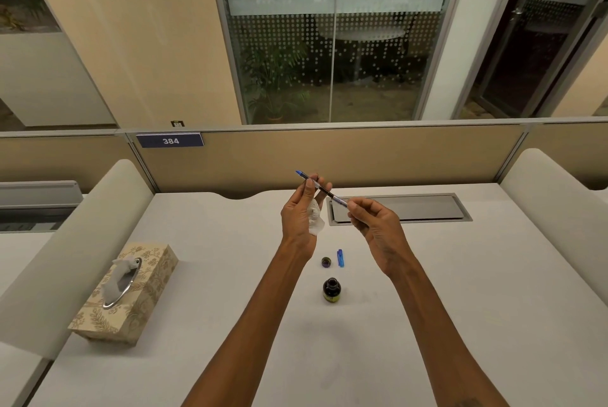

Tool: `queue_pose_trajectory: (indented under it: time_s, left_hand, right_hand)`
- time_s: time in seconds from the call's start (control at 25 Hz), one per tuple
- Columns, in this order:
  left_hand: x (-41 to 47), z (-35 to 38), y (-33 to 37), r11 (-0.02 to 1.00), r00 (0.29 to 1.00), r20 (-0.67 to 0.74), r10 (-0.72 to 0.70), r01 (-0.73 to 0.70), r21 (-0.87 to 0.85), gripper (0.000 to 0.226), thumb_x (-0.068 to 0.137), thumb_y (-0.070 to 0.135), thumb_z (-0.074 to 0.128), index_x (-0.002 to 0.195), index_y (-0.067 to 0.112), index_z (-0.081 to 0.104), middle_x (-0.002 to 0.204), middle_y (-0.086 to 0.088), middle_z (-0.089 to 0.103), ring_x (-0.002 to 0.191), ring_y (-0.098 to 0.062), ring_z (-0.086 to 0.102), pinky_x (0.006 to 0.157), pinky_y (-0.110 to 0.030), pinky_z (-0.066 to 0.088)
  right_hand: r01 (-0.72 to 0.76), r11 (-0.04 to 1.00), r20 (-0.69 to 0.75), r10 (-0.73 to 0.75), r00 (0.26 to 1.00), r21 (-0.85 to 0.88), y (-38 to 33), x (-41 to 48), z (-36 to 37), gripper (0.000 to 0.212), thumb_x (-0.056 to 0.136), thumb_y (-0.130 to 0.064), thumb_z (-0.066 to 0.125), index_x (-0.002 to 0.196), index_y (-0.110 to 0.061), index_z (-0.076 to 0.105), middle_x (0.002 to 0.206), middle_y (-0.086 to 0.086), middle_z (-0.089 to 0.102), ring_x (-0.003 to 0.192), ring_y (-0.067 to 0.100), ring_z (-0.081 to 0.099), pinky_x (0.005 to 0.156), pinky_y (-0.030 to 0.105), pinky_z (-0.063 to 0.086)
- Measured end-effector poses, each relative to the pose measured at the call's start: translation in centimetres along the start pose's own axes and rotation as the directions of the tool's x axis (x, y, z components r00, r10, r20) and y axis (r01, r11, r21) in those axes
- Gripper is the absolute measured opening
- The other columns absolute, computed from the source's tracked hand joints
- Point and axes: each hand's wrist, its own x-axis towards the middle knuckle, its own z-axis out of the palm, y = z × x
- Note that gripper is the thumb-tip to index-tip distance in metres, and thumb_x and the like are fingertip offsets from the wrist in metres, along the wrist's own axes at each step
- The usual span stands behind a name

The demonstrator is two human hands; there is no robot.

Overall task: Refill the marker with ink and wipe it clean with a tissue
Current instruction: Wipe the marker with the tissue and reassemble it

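Observation:
A thin blue-tipped marker slants between both hands above the desk, its blue tip up and to the left. My right hand pinches its lower end. My left hand holds a crumpled white tissue in the palm, with its fingertips against the marker's middle. On the white desk below stand the open dark ink bottle, its small round cap and the blue marker cap.
A patterned tissue box with a tissue sticking out sits at the desk's left. A grey cable hatch lies behind the hands. Padded white dividers flank the desk, and a beige partition closes its far edge.

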Motion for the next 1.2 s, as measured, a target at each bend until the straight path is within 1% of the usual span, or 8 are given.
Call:
queue_pose_trajectory:
  time_s: [0.2, 0.4, 0.52, 0.64, 0.84, 1.04, 1.08, 1.2]
  left_hand:
    - [0.2, -0.3, 0.0, 1.0, 1.0, 0.0, 0.0, 0.0, -0.014, 0.02, 0.099, 0.013, 0.052, 0.109, 0.007, 0.068, 0.102, -0.005, 0.076, 0.097, -0.024, 0.071, 0.09, -0.03, 0.059]
    - [-0.2, 0.0, -0.4, 0.998, 1.0, 0.013, -0.018, 0.018, 0.06, 0.022, 0.101, 0.016, 0.049, 0.113, 0.011, 0.067, 0.109, -0.003, 0.075, 0.115, -0.029, 0.065, 0.091, -0.029, 0.057]
    - [0.0, -0.3, -0.5, 0.999, 1.0, 0.011, -0.002, 0.001, 0.051, 0.025, 0.101, 0.016, 0.049, 0.118, 0.009, 0.066, 0.12, -0.006, 0.07, 0.126, -0.032, 0.058, 0.087, -0.024, 0.058]
    - [0.3, -0.5, -0.5, 0.999, 1.0, 0.008, 0.006, -0.007, 0.05, 0.024, 0.1, 0.017, 0.05, 0.117, 0.01, 0.067, 0.12, -0.004, 0.071, 0.13, -0.033, 0.056, 0.096, -0.029, 0.054]
    - [0.1, 0.1, -0.5, 0.999, 1.0, 0.015, 0.0, -0.001, 0.052, 0.023, 0.101, 0.016, 0.048, 0.114, 0.012, 0.067, 0.115, -0.001, 0.072, 0.128, -0.033, 0.057, 0.079, -0.023, 0.059]
    - [0.0, 0.1, -0.8, 0.997, 1.0, 0.02, 0.002, -0.003, 0.077, 0.022, 0.102, 0.016, 0.048, 0.111, 0.012, 0.068, 0.116, -0.003, 0.072, 0.129, -0.034, 0.056, 0.095, -0.031, 0.056]
    - [-0.2, 0.3, -0.9, 0.995, 1.0, 0.02, -0.005, 0.003, 0.096, 0.022, 0.102, 0.015, 0.048, 0.111, 0.012, 0.068, 0.118, -0.004, 0.071, 0.128, -0.033, 0.057, 0.092, -0.032, 0.057]
    - [-0.9, 1.0, -1.2, 0.993, 1.0, 0.025, -0.019, 0.015, 0.121, 0.024, 0.103, 0.014, 0.045, 0.115, 0.01, 0.065, 0.132, -0.014, 0.062, 0.125, -0.033, 0.056, 0.067, -0.022, 0.059]
  right_hand:
    - [-0.02, 0.997, 0.107, 0.012, 0.994, 0.077, -0.6, 0.1, -0.4, 0.03, 0.098, 0.002, 0.049, 0.124, 0.002, 0.062, 0.119, 0.015, 0.069, 0.103, 0.024, 0.069, 0.095, 0.029, 0.055]
    - [0.064, 0.998, 0.012, -0.064, 0.998, 0.027, -0.4, 0.0, 0.0, 0.018, 0.092, 0.0, 0.061, 0.107, -0.005, 0.069, 0.103, 0.012, 0.073, 0.097, 0.028, 0.069, 0.089, 0.028, 0.058]
    - [0.063, 0.998, 0.025, -0.064, 0.998, 0.031, -0.6, 0.0, -0.3, 0.021, 0.093, 0.002, 0.058, 0.111, -0.003, 0.069, 0.109, 0.015, 0.072, 0.101, 0.028, 0.07, 0.091, 0.029, 0.057]
    - [0.072, 0.997, 0.036, -0.072, 0.997, 0.008, -0.6, -0.1, -0.4, 0.024, 0.094, 0.002, 0.057, 0.115, -0.002, 0.067, 0.113, 0.018, 0.071, 0.102, 0.03, 0.071, 0.093, 0.033, 0.057]
    - [0.112, 0.987, -0.053, -0.119, 0.991, -0.117, -0.6, 0.0, -0.2, 0.018, 0.091, -0.005, 0.065, 0.109, -0.01, 0.067, 0.111, 0.013, 0.071, 0.1, 0.03, 0.071, 0.08, 0.031, 0.06]
    - [0.139, 0.971, -0.1, -0.16, 0.982, -0.195, -0.4, 0.4, 0.0, 0.019, 0.096, -0.014, 0.06, 0.116, -0.012, 0.06, 0.1, 0.006, 0.071, 0.087, 0.018, 0.07, 0.073, 0.028, 0.059]
    - [0.138, 0.965, -0.113, -0.166, 0.98, -0.222, -0.3, 0.5, 0.1, 0.02, 0.099, -0.016, 0.056, 0.119, -0.012, 0.058, 0.097, 0.006, 0.07, 0.084, 0.017, 0.068, 0.073, 0.028, 0.058]
    - [0.108, 0.957, -0.16, -0.155, 0.975, -0.268, -0.1, 0.6, 0.7, 0.023, 0.103, -0.024, 0.049, 0.122, -0.013, 0.053, 0.081, 0.004, 0.062, 0.069, 0.011, 0.06, 0.062, 0.021, 0.056]
